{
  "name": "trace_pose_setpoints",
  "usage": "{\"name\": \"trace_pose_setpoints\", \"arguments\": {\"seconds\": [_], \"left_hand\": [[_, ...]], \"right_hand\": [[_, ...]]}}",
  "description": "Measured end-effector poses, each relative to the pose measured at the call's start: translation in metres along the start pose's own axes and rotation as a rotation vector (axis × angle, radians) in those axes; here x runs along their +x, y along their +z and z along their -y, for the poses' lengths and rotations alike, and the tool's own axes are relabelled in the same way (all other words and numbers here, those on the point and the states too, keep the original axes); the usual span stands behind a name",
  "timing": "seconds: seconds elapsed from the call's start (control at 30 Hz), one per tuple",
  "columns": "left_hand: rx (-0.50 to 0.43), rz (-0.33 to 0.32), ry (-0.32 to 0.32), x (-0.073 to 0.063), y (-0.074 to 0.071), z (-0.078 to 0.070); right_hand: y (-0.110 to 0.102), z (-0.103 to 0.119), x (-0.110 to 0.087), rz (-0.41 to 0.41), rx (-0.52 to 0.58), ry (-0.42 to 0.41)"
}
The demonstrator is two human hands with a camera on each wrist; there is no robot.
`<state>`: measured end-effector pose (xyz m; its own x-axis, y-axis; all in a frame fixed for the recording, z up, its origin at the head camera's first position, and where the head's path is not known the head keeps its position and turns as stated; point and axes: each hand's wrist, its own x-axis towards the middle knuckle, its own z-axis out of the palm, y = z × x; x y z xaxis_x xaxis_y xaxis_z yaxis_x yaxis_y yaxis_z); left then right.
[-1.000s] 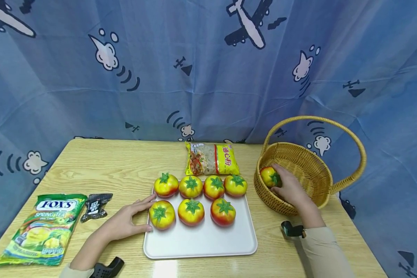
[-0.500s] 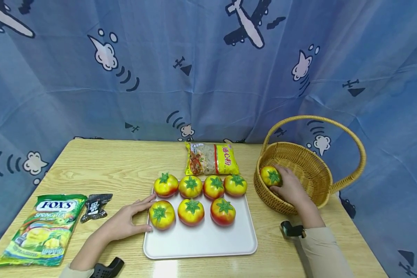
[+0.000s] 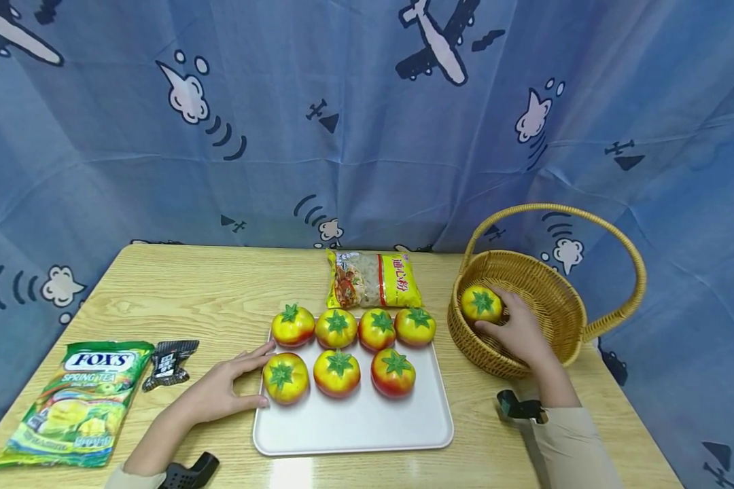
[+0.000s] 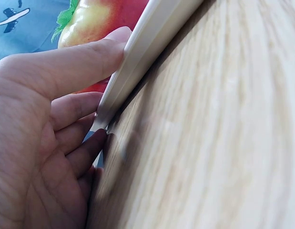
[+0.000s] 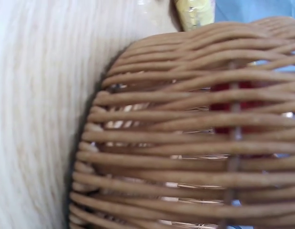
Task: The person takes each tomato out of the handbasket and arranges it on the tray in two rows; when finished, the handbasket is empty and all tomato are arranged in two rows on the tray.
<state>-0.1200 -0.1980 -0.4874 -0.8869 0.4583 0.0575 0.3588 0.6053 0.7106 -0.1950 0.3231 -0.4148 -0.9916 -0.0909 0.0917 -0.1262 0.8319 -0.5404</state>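
My right hand (image 3: pixel 518 327) reaches into the wicker basket (image 3: pixel 578 319) and holds a red-and-yellow tomato (image 3: pixel 480 304), green leaves up, near its left wall. In the right wrist view the woven basket side (image 5: pixel 185 143) hides the hand; red shows through the gaps. My left hand (image 3: pixel 223 390) touches the left rim of the white tray (image 3: pixel 367 428), finger and thumb spread apart. In the left wrist view the thumb tip (image 4: pixel 119 40) lies against the tray rim (image 4: pixel 133 57). Several more tomatoes (image 3: pixel 336 373) stand in two rows on the tray.
A yellow pasta bag (image 3: pixel 374 280) lies behind the tray. At the left are a green FOX'S candy bag (image 3: pixel 73 407) and a small black packet (image 3: pixel 168 365). The basket handle (image 3: pixel 550 207) arches above the basket. A blue curtain (image 3: pixel 367 136) hangs behind the table.
Inside the basket, the tomato has turned leaves-up and shifted slightly up and right with my right hand. My left hand and the tray have stayed put.
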Motion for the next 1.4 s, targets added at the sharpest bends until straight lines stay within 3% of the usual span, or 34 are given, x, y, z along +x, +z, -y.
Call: {"name": "trace_pose_setpoints", "arguments": {"seconds": [0.33, 0.63, 0.87, 1.1, 1.27, 1.4], "left_hand": [[0.001, 0.005, -0.004, 0.000, 0.000, 0.001], [-0.003, 0.005, 0.000, 0.000, 0.000, 0.002], [-0.008, 0.009, -0.007, 0.000, -0.001, 0.000], [-0.012, 0.011, -0.008, 0.000, 0.000, 0.000], [-0.005, 0.011, -0.007, 0.000, 0.000, 0.001], [0.001, 0.010, -0.007, 0.000, 0.000, 0.000]], "right_hand": [[-0.012, 0.015, -0.012, -0.035, 0.157, -0.012], [-0.015, 0.042, -0.031, -0.049, 0.138, -0.143], [-0.002, 0.056, -0.049, -0.053, 0.137, -0.206], [0.015, 0.062, -0.060, 0.018, 0.125, -0.237], [0.025, 0.062, -0.063, 0.099, 0.156, -0.212], [0.031, 0.059, -0.066, 0.136, 0.119, -0.187]]}}
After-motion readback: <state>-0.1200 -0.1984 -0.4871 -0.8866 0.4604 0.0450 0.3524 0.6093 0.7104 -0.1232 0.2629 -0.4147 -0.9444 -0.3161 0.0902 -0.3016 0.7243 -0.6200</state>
